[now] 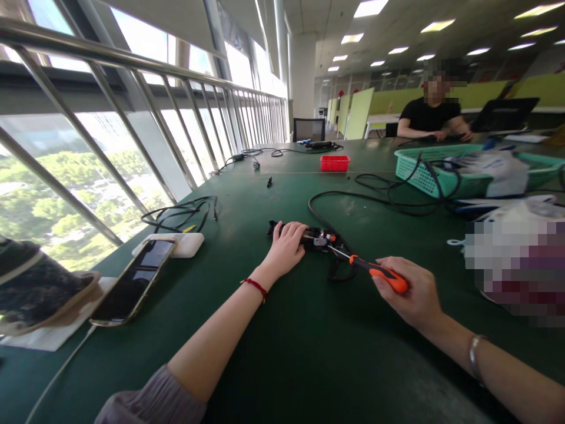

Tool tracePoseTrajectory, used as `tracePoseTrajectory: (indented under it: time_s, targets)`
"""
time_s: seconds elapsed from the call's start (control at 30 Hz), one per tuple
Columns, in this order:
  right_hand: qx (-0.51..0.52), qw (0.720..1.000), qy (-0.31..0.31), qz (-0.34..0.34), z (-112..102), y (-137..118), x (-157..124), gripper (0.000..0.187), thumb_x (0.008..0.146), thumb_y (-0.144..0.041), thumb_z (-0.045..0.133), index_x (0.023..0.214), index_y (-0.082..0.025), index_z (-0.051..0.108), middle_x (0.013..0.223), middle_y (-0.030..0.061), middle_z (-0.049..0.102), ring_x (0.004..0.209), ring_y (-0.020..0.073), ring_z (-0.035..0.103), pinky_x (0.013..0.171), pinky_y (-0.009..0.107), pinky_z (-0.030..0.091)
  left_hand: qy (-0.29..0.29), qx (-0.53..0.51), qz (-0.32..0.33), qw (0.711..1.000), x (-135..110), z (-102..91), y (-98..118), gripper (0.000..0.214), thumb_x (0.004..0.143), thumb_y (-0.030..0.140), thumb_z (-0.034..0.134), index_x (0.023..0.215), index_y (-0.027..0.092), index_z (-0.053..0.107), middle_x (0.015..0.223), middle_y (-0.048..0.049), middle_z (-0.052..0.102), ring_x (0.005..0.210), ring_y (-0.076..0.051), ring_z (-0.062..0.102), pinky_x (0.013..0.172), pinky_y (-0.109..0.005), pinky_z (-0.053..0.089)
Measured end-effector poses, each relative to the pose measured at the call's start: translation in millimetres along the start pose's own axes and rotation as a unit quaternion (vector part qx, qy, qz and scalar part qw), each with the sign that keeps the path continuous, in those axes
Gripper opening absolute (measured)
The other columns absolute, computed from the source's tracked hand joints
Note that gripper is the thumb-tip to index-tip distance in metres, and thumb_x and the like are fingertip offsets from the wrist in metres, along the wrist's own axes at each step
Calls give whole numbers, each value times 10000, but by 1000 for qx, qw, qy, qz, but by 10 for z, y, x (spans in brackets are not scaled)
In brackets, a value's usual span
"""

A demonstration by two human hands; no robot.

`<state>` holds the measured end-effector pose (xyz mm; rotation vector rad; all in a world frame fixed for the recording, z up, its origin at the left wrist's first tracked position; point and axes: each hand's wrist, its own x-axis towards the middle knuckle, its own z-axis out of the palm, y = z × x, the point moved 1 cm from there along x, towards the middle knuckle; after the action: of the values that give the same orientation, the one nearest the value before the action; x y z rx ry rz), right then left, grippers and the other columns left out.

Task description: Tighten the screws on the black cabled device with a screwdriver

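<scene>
My left hand (288, 242) rests with fingers closed over a small black device (314, 238) lying on the green table (273, 353). A black cable (353, 197) runs from the device toward the back right. My right hand (408, 290) grips the orange handle of a screwdriver (379, 272). Its metal shaft points left, with the tip at the device's right end.
A phone (132, 281) leans on a white power bank (183, 243) at the left, beside a cap (35, 288). Black cables (180, 212), a red tray (334, 163) and a teal basket (424, 174) lie farther back. Another person (435, 115) sits at the far side. A railing (132, 118) borders the left.
</scene>
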<state>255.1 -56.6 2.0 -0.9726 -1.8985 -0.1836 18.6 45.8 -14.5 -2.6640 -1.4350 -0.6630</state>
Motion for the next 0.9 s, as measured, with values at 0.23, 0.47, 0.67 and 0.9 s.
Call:
tracePoseTrajectory:
  time_s: [0.23, 0.47, 0.67, 0.9]
  targets:
    - [2, 1000, -12, 12, 3, 7, -15, 243, 817, -281, 540, 588, -231, 476, 496, -15, 519, 479, 146, 546, 454, 263, 448, 0, -2, -1, 1000, -2, 1, 8, 446, 812, 136, 432, 1253, 204, 434, 1310, -71, 509, 1294, -213, 386, 1169, -485, 104]
    - [-4, 1000, -9, -8, -1, 1, -7, 223, 822, -244, 533, 619, -234, 440, 509, -18, 519, 480, 141, 546, 445, 246, 431, -3, 0, -4, 1000, 3, -8, 24, 440, 812, 136, 432, 1248, 198, 442, 1310, -75, 511, 1289, -215, 392, 1166, -484, 114]
    - [5, 1000, 17, 21, 7, -12, -18, 54, 805, -226, 534, 801, -226, 480, 558, -39, 546, 462, 125, 552, 441, 226, 434, 1, 0, -3, 1000, 3, -13, 22, 446, 808, 135, 438, 1250, 188, 441, 1305, -80, 512, 1288, -218, 390, 1165, -493, 113]
    - [28, 999, 9, 32, 16, -5, -23, 67, 800, -237, 533, 841, -220, 482, 576, -33, 560, 452, 121, 556, 436, 220, 441, 3, 4, 0, 1000, 4, -2, 8, 450, 810, 137, 436, 1256, 198, 442, 1300, -81, 509, 1292, -221, 385, 1168, -490, 114]
